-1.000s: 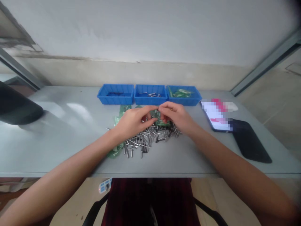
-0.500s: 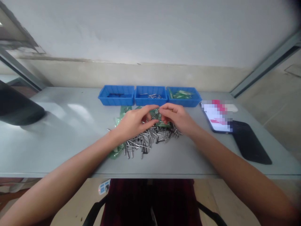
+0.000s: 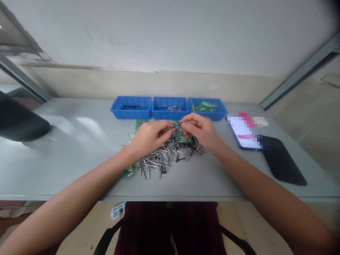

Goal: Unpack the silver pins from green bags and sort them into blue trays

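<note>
Thumb and forefinger brought together, the left hand (image 3: 152,136) pinches one end of a thin metal piece (image 3: 177,125), while the right hand (image 3: 203,131), wearing a ring (image 3: 196,123), grips the other end between its fingertips. Half a second earlier, we saw the left thumb and forefinger standing apart; now they have closed, and the piece shows between the two hands. We see its long axis running sideways, nearly level, rising slightly toward the right hand; which end is the head we cannot tell.

The piece is held above a loose pile of metal pins (image 3: 159,156), silver and dark, lying at many angles on the grey tabletop (image 3: 212,180). Green plastic bags (image 3: 131,171) lie beneath and beside the pile. Beyond the hands, we find three blue bins in a row: the left bin (image 3: 131,114) with dark pieces, the middle bin (image 3: 170,115) with silver pins, and the right bin (image 3: 216,116) with green packets. To the right, a lit phone (image 3: 243,132) lies beside a flat black object (image 3: 284,161), with a white object (image 3: 260,121) near its far end. At far left stands a dark cylinder (image 3: 22,120).
</note>
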Demonstrator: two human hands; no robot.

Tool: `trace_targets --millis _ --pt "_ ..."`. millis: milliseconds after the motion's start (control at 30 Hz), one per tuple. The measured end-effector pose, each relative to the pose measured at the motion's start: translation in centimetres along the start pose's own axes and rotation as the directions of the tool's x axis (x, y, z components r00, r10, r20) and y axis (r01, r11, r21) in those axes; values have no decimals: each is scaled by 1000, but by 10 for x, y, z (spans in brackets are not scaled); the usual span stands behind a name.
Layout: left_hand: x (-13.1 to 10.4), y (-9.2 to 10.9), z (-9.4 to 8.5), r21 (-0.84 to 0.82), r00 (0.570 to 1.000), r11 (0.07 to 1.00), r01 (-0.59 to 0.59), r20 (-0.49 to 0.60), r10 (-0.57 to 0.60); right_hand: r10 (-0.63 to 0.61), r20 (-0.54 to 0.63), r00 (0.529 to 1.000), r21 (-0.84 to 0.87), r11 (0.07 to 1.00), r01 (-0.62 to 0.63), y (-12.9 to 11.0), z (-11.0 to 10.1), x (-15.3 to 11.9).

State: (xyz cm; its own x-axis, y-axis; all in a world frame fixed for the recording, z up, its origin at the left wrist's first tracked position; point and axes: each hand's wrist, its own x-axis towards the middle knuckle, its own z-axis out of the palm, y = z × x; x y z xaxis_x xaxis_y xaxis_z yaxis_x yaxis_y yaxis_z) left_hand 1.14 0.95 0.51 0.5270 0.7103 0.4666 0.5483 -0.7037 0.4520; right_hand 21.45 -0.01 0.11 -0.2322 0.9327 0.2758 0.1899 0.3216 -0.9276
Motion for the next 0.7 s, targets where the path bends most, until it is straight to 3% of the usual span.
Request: trace_targets --millis 300,533,700 --pt "0 -2 1 -19 1000 1000 13 12 -13 3 12 1000 -24 1000 -2 4 1 0" --pt "8 -16 -1 -72 982 983 172 -64 -176 87 40 995 -37 996 -85 1 4 1" --pt "17 -52 -18 277 939 915 294 -263 -222 102 63 993 -65 993 -98 3 4 0"
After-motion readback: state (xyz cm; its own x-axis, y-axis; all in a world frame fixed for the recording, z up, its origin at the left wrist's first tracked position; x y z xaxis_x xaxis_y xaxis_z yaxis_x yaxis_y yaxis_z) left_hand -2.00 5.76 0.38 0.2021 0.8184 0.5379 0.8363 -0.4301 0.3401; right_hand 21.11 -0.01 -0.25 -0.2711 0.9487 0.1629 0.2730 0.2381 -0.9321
